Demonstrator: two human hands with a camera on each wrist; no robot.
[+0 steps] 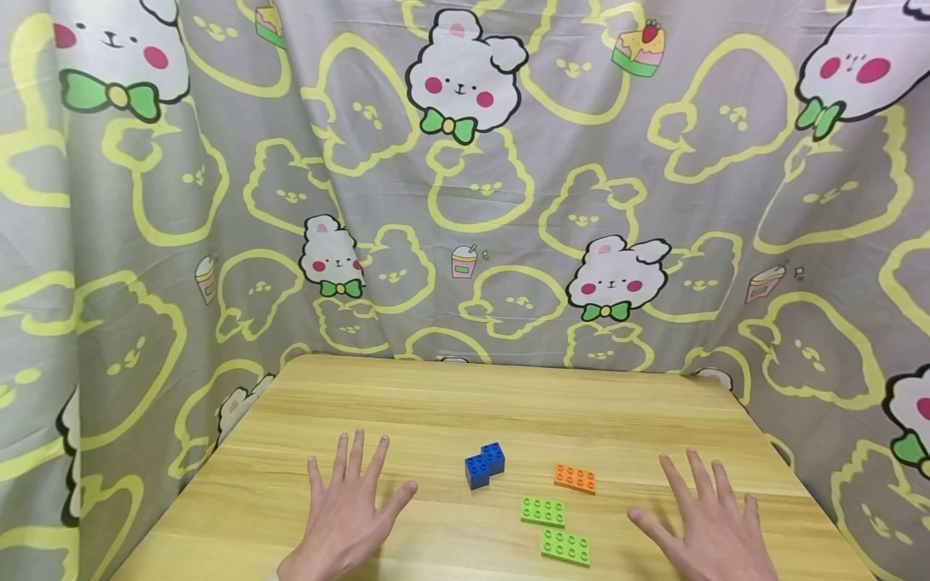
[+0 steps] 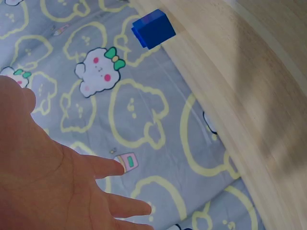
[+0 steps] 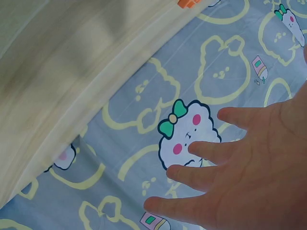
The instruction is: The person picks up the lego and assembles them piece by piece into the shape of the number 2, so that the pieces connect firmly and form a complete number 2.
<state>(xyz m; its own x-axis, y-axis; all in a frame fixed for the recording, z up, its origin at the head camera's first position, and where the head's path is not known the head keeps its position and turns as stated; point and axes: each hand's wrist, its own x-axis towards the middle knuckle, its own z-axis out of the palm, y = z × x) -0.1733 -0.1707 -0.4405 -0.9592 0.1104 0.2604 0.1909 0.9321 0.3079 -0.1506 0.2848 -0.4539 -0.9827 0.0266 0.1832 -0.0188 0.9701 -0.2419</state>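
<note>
My left hand [image 1: 350, 510] is spread with straight fingers at the left of the table, holding nothing. To its right sit two blue toy bricks [image 1: 476, 471], corner to corner; blue also shows at the top of the left wrist view as a brick [image 2: 154, 29]. My right hand [image 1: 715, 520] is likewise spread at the right, its fingers apart and nothing in it. Between the hands lie an orange flat brick [image 1: 575, 478], nearest the right hand, and two lime green flat bricks [image 1: 542, 511], one nearer the front than the other. All the bricks lie studs up.
The wooden table [image 1: 407, 403] ends at a back edge against a grey patterned curtain [image 1: 494, 194] with cartoon animals. More curtain hangs along the left and right sides.
</note>
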